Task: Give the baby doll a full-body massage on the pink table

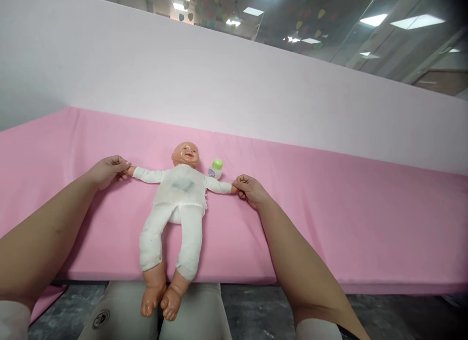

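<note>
A baby doll [181, 186] with a white cloth body lies on its back on the pink padded surface, head away from me, both arms stretched out sideways. My left hand [108, 171] is closed around the doll's hand on the left. On the other side, my right hand [250, 190] pinches the doll's other hand between thumb and fingers. The doll's bare plastic feet [171, 303] hang past the front edge, above my lap. Beside its head and above its right-side arm is a small clear bottle [215, 169] with a green cap.
The pink padded surface [347, 218] stretches far to the right and ends in front at my legs [120, 311]. Behind it rises a white wall [234, 96], topped by glass panels [292, 28] that show ceiling lights. Dark grey floor [252, 311] shows below the edge.
</note>
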`<state>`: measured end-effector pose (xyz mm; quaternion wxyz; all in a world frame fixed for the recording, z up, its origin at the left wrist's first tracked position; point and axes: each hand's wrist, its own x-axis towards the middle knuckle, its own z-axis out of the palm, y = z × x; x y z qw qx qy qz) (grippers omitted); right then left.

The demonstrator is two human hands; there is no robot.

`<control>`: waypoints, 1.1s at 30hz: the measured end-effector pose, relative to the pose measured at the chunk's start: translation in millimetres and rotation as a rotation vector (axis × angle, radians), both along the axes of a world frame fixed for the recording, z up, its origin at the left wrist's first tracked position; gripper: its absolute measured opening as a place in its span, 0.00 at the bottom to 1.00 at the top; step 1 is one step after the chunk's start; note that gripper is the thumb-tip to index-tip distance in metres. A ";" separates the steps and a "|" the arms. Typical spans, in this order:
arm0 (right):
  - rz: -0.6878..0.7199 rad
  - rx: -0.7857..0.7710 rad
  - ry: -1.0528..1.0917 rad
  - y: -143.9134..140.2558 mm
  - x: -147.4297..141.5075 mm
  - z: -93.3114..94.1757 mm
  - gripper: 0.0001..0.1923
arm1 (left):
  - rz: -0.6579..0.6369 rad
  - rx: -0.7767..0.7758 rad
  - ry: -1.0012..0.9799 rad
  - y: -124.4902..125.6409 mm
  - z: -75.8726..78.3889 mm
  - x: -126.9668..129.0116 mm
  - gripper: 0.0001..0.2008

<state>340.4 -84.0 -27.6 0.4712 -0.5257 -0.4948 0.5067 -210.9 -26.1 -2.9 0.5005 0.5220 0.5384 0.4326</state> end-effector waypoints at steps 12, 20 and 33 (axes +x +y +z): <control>-0.009 -0.046 0.061 -1.8 6.9 2.0 0.24 | 0.000 -0.044 -0.111 -1.2 1.6 1.5 0.18; -0.010 -0.021 -0.041 -2.9 -3.2 3.5 0.24 | 0.027 -0.011 -0.047 -6.7 5.8 7.6 0.20; -0.010 -0.040 0.052 -0.8 8.4 2.9 0.28 | -0.004 -0.058 -0.175 -0.9 -1.1 2.0 0.21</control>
